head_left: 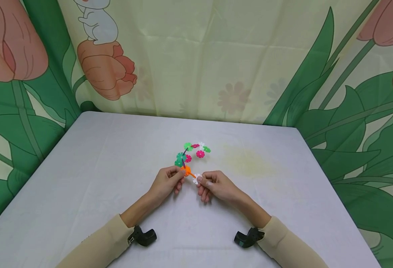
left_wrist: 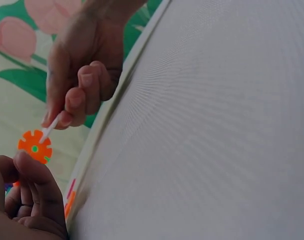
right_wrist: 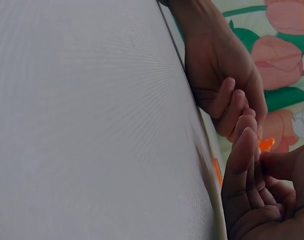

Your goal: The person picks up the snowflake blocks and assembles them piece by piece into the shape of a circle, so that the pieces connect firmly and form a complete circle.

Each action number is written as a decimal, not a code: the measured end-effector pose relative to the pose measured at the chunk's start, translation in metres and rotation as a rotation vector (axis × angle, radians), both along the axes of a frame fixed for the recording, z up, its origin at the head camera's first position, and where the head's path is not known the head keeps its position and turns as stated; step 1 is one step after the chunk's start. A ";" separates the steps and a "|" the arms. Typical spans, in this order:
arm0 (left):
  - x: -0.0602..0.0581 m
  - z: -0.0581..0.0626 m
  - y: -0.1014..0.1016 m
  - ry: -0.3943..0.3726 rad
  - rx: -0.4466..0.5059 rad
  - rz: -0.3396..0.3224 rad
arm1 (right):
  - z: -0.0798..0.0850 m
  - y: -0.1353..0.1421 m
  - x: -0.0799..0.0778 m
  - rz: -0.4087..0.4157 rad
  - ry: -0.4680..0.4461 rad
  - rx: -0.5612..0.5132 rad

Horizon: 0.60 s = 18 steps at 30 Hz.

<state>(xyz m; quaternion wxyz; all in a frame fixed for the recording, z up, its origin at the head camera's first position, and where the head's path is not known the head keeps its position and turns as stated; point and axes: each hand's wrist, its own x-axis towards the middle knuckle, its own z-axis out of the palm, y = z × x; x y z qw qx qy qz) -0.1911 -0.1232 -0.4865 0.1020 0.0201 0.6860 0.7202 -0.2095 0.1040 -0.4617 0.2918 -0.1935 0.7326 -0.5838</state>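
Observation:
My left hand (head_left: 165,181) pinches an orange slotted disc (head_left: 186,171) between thumb and fingertips. A second orange disc (left_wrist: 35,145), seen face-on in the left wrist view, meets the edge of a white slotted disc (left_wrist: 51,128). That white disc is pinched between the thumb and fingers of my right hand (head_left: 220,186). Whether its slot is fully seated in the orange one, I cannot tell. Beyond the left fingertips a curved chain runs away through purple, teal discs (head_left: 181,156) and a green disc (head_left: 188,146). In the right wrist view, fingers hide most of the pieces.
At the chain's far end are a white disc (head_left: 201,144), a green disc (head_left: 207,149) and a pink disc (head_left: 200,154); their joints are too small to tell. A white cloth (head_left: 82,186) covers the table, with a yellowish stain at right. A printed curtain (head_left: 189,67) hangs behind.

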 end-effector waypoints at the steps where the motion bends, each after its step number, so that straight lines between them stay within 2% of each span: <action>1: 0.000 0.000 0.000 -0.001 0.008 0.001 | 0.000 0.000 0.000 -0.003 0.004 -0.004; 6: -0.001 -0.001 -0.001 0.015 0.028 -0.020 | 0.001 -0.002 0.002 -0.027 0.036 -0.038; 12: -0.001 -0.001 0.000 0.064 -0.007 -0.081 | -0.001 -0.007 0.003 -0.056 0.108 -0.065; 18: 0.001 0.001 0.000 0.081 -0.029 -0.098 | -0.002 -0.012 0.005 -0.095 0.144 -0.054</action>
